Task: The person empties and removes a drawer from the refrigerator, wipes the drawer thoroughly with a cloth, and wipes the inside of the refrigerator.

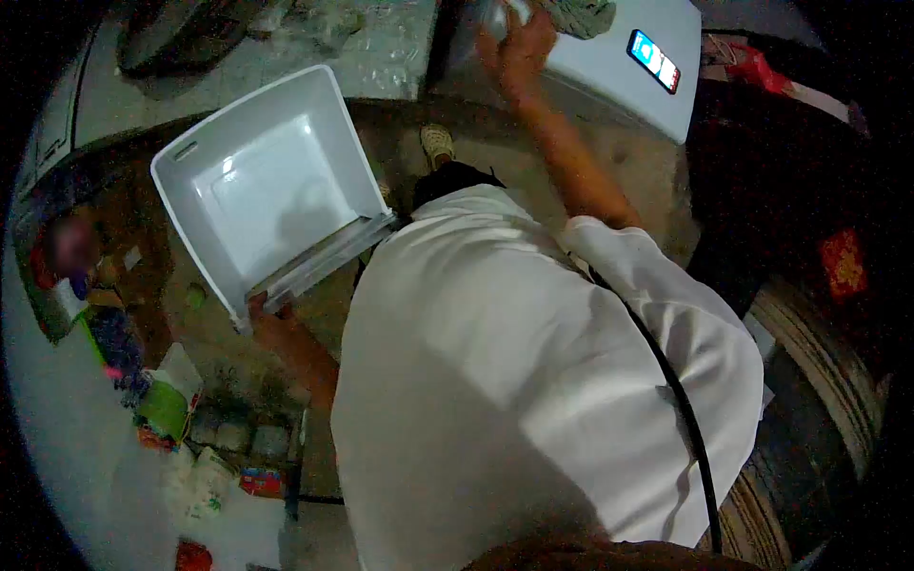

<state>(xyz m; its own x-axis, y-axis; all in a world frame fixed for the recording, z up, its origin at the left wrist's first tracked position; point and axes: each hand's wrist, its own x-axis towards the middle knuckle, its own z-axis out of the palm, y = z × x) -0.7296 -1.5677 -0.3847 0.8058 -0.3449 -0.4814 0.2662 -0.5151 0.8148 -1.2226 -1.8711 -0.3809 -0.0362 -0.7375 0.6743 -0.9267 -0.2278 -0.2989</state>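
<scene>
L hand (273,328) grips near edge of white bin (276,181); bin well L of R hand (522,48), far R by white box (609,71), can't tell grip.

Dim, wide-angle view, edges curved and darkened

Glare is caught at left of centre; grain is seen in the shadows at right.

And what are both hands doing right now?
Left hand: fingers closed on the edge of the white bin.
Right hand: at something white; can't tell if it's gripping.
</scene>
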